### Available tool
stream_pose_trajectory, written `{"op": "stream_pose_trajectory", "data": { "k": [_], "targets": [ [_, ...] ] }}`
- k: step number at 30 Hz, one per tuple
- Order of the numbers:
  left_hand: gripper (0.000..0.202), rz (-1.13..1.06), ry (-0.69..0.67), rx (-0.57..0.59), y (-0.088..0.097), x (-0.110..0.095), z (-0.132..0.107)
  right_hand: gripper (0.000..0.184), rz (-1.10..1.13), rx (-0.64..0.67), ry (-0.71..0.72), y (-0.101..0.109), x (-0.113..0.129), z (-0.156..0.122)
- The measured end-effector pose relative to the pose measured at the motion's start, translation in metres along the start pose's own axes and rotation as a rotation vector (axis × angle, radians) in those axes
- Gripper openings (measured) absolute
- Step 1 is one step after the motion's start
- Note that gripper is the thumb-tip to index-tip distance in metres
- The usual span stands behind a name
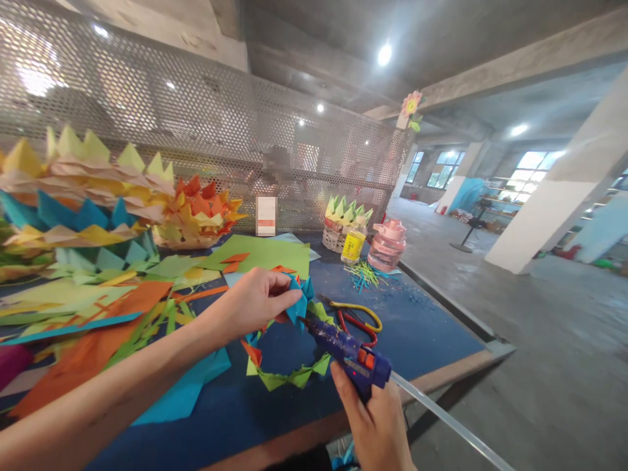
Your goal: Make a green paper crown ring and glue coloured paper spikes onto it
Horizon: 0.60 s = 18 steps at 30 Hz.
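Observation:
My left hand (269, 296) pinches a blue folded paper piece (297, 307) at the far side of a paper ring. That ring (287, 379), made of green, orange and blue folded points, lies on the dark blue tabletop. In my right hand (375, 418) is a blue glue gun (350, 353), with a long clear glue stick (446, 418) sticking out of its back. The nozzle tip meets or nearly meets the blue paper; I cannot tell which. Scissors (356, 322) with red and yellow handles rest just beyond the gun.
Stacked paper crowns (88, 216) fill the back left, above loose coloured sheets (83, 353). Green paper (265, 255) lies behind the ring. A yellow-labelled bottle (353, 244), a pink bottle (387, 246) and paper shreds (366, 275) stand or lie at the back right. A perforated screen (210, 111) rises behind.

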<state>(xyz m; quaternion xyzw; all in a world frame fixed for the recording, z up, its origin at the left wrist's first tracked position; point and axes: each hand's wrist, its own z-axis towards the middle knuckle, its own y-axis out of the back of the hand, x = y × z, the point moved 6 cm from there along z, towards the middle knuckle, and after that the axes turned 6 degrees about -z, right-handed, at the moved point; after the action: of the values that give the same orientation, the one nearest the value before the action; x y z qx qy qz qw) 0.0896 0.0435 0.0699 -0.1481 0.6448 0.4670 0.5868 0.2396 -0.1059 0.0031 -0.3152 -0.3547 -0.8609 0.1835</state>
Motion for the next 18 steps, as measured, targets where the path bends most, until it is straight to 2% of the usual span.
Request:
{"op": "stream_pose_trajectory", "data": {
  "k": [10,16,18],
  "targets": [
    [0.033,-0.039,0.006,-0.012,0.0059,0.0002,0.0026,0.030,-0.015,0.025,-0.001,0.0006,-0.0033,-0.0014],
    [0.029,-0.156,-0.017,-0.028,0.0081,-0.0035,0.0012,0.031,-0.045,0.030,0.022,0.0031,-0.0019,-0.0019],
    [0.024,-0.166,-0.001,-0.028,0.0096,-0.0056,0.0006,0.029,-0.076,0.067,0.052,0.0042,0.0007,-0.0010]
  ]
}}
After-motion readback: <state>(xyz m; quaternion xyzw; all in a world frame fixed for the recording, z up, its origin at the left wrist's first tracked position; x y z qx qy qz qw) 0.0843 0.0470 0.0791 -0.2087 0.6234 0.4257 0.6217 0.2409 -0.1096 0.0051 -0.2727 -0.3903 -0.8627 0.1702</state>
